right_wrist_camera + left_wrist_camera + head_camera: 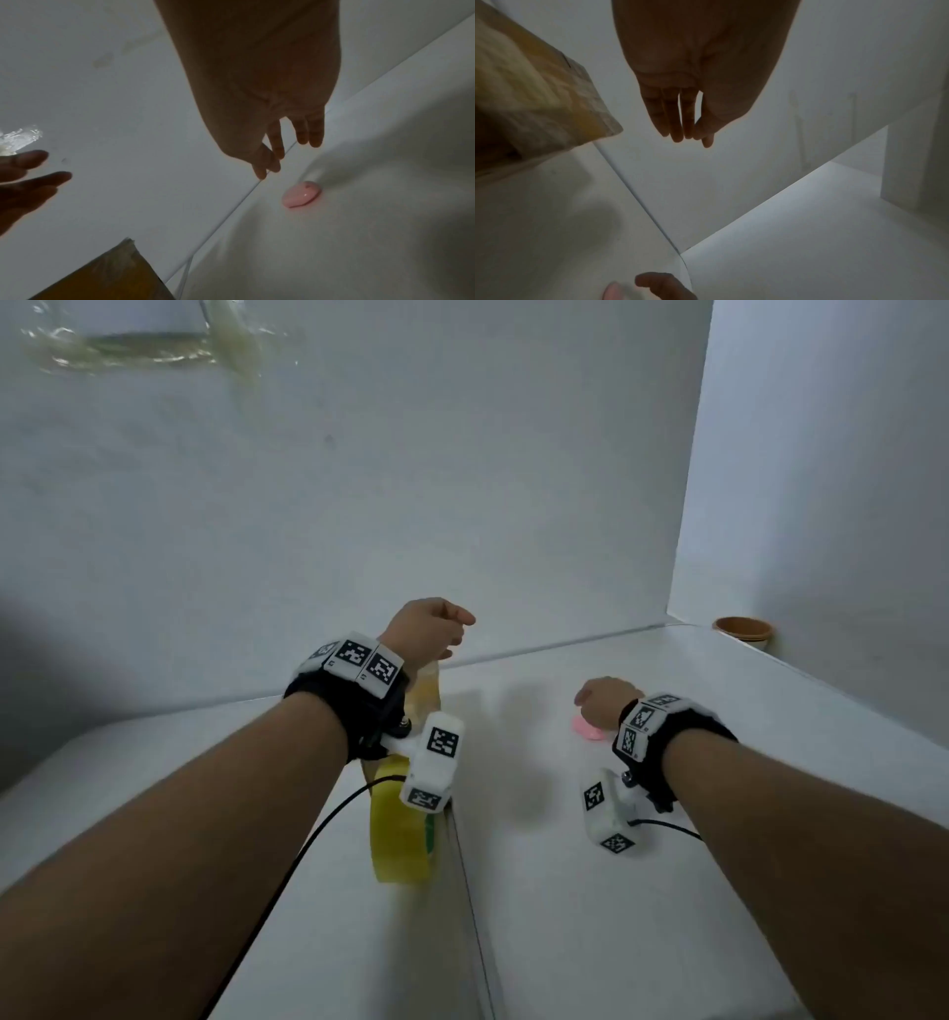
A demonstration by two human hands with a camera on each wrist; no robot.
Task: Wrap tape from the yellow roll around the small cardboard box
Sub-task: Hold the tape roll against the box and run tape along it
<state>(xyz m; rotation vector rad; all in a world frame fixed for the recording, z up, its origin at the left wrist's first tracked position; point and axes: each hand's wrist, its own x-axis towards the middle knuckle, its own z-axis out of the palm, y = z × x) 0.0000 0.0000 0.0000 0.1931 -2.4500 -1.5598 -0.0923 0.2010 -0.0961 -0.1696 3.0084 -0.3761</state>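
Note:
The small cardboard box (430, 689), wrapped in glossy yellowish tape, stands on the white table, mostly hidden under my left wrist; it also shows in the left wrist view (539, 91) and the right wrist view (115, 274). The yellow tape roll (403, 834) stands on edge just in front of it. My left hand (434, 629) hovers above the box, its fingers (675, 121) straight and holding nothing. My right hand (606, 698) is lower and to the right, its fingers (303, 132) relaxed and empty, just above a pink object (302, 194).
The pink rounded object (588, 730) lies on the table (667, 916) under my right hand. A brown bowl (742, 629) sits in the far right corner. Crumpled clear tape (154, 346) is stuck high on the back wall. White walls close in the back and right.

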